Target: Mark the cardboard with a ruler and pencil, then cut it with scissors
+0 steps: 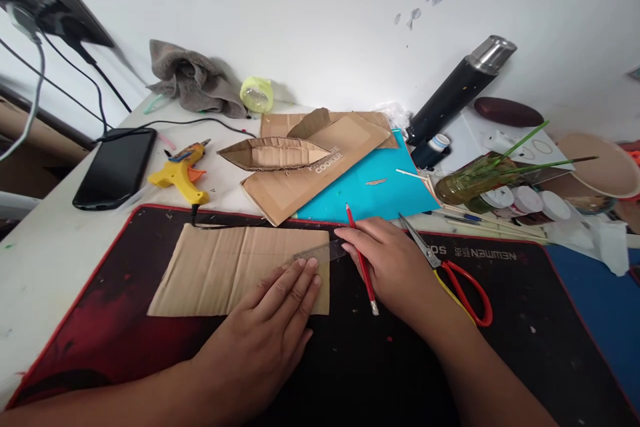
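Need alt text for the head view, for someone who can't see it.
A person's left hand lies flat on brown cardboard at a clear ruler, while the right hand holds a red pencil. The cardboard rests on a dark mat, with scissors to the right and a yellow glue gun and boat-shaped cardboard piece beyond.

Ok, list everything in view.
cardboard sheet: 1, brown, on mat
ruler: 1, clear, partly on sheet
pencil: 1, red, in right hand
scissors: 1, red-yellow, right
mat: 1, black-red, front
cardboard boat shape: 1, brown, behind mat
cardboard pieces: several, brown, behind mat
paper: 1, blue, partly beneath pieces
glue gun: 1, yellow, left
phone: 1, black, left
cloth: 1, grey, back left
tape roll: 1, yellow, beside cloth
flask: 1, black, back right
jars: several, mixed, right
left hand: 1, on sheet
right hand: 1, over mat
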The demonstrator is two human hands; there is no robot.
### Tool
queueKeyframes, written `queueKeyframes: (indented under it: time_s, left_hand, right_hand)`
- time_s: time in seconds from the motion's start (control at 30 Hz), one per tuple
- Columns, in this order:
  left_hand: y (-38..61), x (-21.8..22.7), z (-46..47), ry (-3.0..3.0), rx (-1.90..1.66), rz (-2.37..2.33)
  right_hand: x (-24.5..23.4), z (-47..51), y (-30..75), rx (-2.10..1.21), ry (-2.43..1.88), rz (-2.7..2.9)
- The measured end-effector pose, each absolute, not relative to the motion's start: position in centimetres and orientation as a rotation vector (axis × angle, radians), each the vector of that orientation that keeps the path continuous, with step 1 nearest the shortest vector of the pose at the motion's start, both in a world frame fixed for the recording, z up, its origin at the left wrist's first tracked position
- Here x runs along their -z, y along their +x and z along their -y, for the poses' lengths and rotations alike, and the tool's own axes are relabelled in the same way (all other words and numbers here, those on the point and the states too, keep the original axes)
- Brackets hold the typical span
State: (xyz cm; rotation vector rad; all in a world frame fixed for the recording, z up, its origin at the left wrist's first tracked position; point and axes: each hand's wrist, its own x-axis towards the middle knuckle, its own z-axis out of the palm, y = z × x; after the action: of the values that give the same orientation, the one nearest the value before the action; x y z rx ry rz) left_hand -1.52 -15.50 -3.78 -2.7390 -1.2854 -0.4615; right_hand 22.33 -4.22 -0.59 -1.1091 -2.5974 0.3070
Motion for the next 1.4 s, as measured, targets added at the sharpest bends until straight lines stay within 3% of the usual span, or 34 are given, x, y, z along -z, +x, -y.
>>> queueKeyframes:
  time_s: [0.73,1.17,1.4]
  left_hand:
    - [-1.3,3.5,15.4,-2.753,0.448,1.301]
    - [-1.4,3.6,15.3,-2.750,0.477,1.280]
    - [-1.4,3.8,15.5,-2.746,0.484,1.264]
  right_hand:
    - [0.5,4.3,22.1,-0.321,-1.032,2.529]
    - [-0.7,4.7,21.2,-1.128,-1.035,1.754]
    - [0.6,4.8,18.7,-1.289,-1.017,1.669]
